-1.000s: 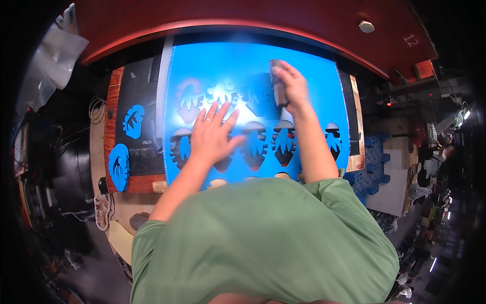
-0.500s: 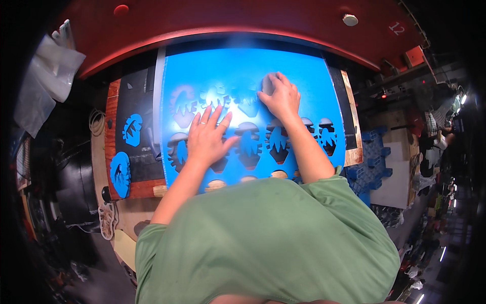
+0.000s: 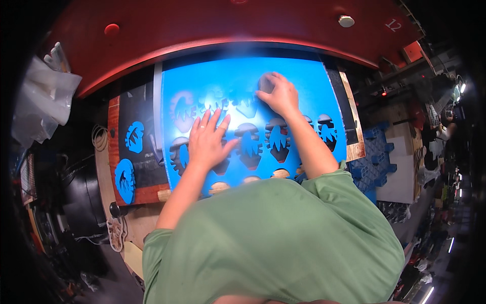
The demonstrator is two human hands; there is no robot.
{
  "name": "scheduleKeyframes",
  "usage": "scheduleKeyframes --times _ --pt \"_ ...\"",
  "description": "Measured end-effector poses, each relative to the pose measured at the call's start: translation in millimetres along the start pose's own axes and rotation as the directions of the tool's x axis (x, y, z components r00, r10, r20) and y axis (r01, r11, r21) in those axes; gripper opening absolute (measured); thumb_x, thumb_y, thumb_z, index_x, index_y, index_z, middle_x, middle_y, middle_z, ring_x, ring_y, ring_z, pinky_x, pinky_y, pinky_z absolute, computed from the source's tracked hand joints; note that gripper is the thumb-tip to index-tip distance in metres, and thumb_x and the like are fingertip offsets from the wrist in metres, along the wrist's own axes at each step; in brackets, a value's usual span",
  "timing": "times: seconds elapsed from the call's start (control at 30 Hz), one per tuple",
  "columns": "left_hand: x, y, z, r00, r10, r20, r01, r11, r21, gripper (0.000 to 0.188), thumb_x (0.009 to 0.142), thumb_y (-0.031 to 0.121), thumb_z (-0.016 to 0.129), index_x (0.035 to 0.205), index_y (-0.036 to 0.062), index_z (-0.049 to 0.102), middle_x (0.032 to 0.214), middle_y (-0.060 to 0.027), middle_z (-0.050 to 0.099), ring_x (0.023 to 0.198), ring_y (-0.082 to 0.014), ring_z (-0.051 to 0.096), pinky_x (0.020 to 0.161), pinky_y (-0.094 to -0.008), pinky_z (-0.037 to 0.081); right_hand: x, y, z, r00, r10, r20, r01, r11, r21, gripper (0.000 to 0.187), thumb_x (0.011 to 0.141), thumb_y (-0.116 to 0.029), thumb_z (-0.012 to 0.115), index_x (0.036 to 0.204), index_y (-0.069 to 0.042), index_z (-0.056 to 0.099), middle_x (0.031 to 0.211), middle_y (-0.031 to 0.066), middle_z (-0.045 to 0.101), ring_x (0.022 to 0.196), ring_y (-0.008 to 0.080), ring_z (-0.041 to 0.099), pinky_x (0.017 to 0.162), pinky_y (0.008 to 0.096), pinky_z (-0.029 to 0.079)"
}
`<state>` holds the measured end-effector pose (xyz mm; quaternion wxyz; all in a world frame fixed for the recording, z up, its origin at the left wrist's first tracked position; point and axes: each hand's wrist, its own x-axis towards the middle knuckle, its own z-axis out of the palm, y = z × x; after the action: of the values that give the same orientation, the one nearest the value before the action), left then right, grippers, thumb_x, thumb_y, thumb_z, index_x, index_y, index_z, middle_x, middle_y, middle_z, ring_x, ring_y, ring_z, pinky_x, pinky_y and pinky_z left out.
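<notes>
Red machine panel (image 3: 228, 25), is spanning the far side. Grey floor (image 3: 114, 271), is showing at lower left. Blue plastic pallet (image 3: 372, 157), is lying at right, beside pale board (image 3: 395, 185). White tube light (image 3: 428, 295), is glowing at lower right.

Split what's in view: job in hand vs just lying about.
Apparently in the job:
Right hand, gripping a blurred die-like tool
Left hand, spread on the blue sheet with cut-outs
Black board under the sheet
Two blue cut pieces, left

Probably just lying about:
Clear plastic bag
Coiled pale cord
Blue plastic pallet
</notes>
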<state>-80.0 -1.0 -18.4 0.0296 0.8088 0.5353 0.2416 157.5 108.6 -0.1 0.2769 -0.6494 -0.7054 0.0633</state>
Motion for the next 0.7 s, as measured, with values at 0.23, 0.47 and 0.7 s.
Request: scheduleKeyframes --times 0.23,0.47,0.7 --pt "3 -2 -1 1.0 0.012 -0.009 -0.012 1.0 0.021 0.063 0.079 0.047 0.071 0.133 0.0178 0.058 0.143 -0.0131 0.049 0.133 -0.0373 0.043 0.111 -0.0526 0.029 2 -10 -3 1.0 -0.021 0.013 0.022 0.993 -0.12 0.053 0.07 -0.036 0.075 0.117 -0.014 0.067 0.134 0.0094 0.056 0.115 0.0339 0.056 0.095 0.0465 0.045" --pt "-18 -15 -20 0.999 -0.033 -0.031 0.026 0.975 -0.22 0.061 0.077 0.037 0.075 0.129 0.0093 0.06 0.139 -0.017 0.051 0.127 -0.0385 0.048 0.107 -0.0478 0.036 -20 18 -27 0.998 -0.014 0.061 0.019 0.997 -0.081 0.071 0.079 -0.044 0.073 0.136 -0.007 0.053 0.143 0.0212 0.047 0.129 0.0372 0.047 0.107 0.0451 0.04" --pt "-130 -39 -51 0.852 -0.254 -0.457 0.314 0.948 0.057 0.056 0.079 0.025 0.075 0.127 0.002 0.058 0.111 -0.0193 0.058 0.104 -0.0382 0.056 0.094 -0.0456 0.043 -166 24 -57 0.983 -0.182 -0.022 0.182 0.983 0.0 0.053 0.079 -0.029 0.075 0.121 -0.001 0.06 0.13 0.0199 0.054 0.122 0.037 0.05 0.101 0.0488 0.04"
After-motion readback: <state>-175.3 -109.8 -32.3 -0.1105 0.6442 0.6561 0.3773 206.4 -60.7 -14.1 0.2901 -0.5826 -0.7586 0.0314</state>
